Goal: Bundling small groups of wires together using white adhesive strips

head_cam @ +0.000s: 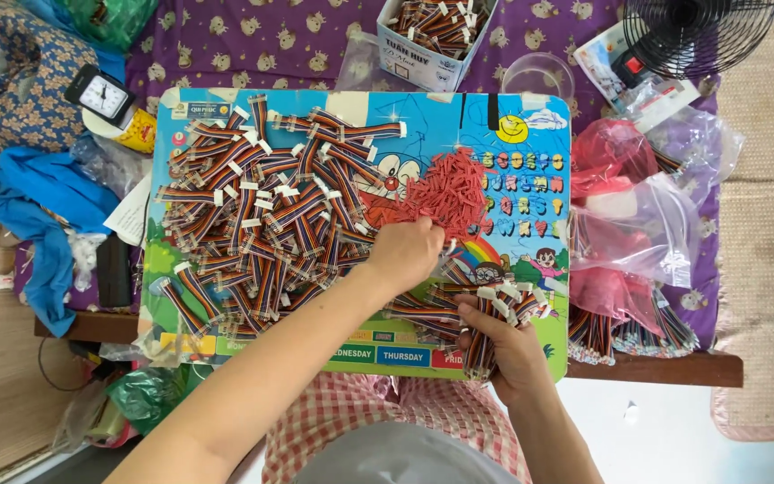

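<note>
Rainbow-striped ribbon cables with white end connectors make up the bundle (494, 318) that our right hand (508, 350) holds upright near the front edge of the board (530, 121), fingers wrapped and clamped around the lower part so that the connector ends fan out on top, probably to keep those ends level and easy to count. Our left hand (405, 254) reaches across just above it, fingers curled together at the lower edge of the heap of small red connector housings (445, 193); we cannot tell whether it has pinched one. That red heap lies in the middle of the board, close to both hands, which keeps the reach short.

Left of it, loose cables (262, 215) lie spread in a thick layer over most of the board's left half, some hanging at its left rim. Bare board shows only on the right, over the printed alphabet, and that is the open room for setting anything down. Beyond the right rim, clear bags (638, 233) of more cables crowd in. Behind the board stand a carton (423, 49) of cables and a black fan (700, 31); a small clock (100, 94) sits at the far left.
</note>
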